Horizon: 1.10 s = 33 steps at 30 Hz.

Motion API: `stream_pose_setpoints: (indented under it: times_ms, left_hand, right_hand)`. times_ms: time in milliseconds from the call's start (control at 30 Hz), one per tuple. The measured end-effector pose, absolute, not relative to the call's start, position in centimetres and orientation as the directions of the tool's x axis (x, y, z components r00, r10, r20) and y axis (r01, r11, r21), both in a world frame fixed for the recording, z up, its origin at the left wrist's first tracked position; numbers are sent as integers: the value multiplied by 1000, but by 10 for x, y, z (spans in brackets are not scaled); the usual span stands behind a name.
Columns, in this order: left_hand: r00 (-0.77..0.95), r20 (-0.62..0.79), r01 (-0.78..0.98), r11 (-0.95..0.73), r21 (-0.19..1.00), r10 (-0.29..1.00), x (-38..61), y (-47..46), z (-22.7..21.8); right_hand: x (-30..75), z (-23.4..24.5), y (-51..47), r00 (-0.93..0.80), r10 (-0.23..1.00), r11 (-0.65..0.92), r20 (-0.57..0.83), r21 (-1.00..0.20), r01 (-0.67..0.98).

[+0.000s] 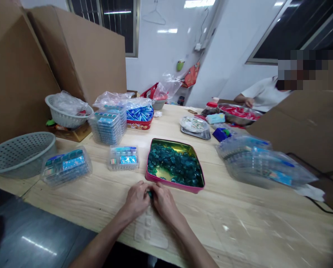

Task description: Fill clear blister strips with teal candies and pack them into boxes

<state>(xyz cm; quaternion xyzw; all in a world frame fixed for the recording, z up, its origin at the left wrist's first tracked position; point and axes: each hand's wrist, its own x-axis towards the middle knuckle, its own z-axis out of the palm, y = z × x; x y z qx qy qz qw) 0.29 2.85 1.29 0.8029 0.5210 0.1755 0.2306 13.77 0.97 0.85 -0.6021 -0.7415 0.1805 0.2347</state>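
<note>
My left hand [137, 200] and my right hand [163, 201] meet side by side on the wooden table [239, 219], fingers curled together around a small dark teal piece [150, 193]. Under my wrists lies a clear plastic blister tray [151, 232] with small square pockets. Just beyond my fingers stands a pink-rimmed tin tray [174, 184] with a gold floor, holding several dark teal pieces [174, 165].
Stacks of packed clear blister packs sit at left [66, 165], centre [124, 157], behind [108, 126] and right [263, 163]. A grey basket [18, 154] and a white basket [67, 111] stand left by cardboard sheets [79, 52]. A person in white [262, 95] sits far right behind a metal bowl [239, 114].
</note>
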Motion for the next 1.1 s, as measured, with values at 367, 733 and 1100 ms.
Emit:
stream_pose_setpoints:
  times_ms: [367, 733, 1100]
  left_hand:
    - [372, -15, 736, -285, 614, 928, 3, 28, 8]
    - [171, 159, 148, -185, 972, 972, -1, 28, 33]
    - [386, -134, -137, 200, 970, 913, -3, 21, 28]
  right_hand:
    - [167, 46, 100, -188, 979, 202, 82, -544, 815]
    - [179, 55, 67, -238, 971, 71, 4, -960, 272]
    - [156, 24, 11, -274, 948, -198, -162, -974, -111]
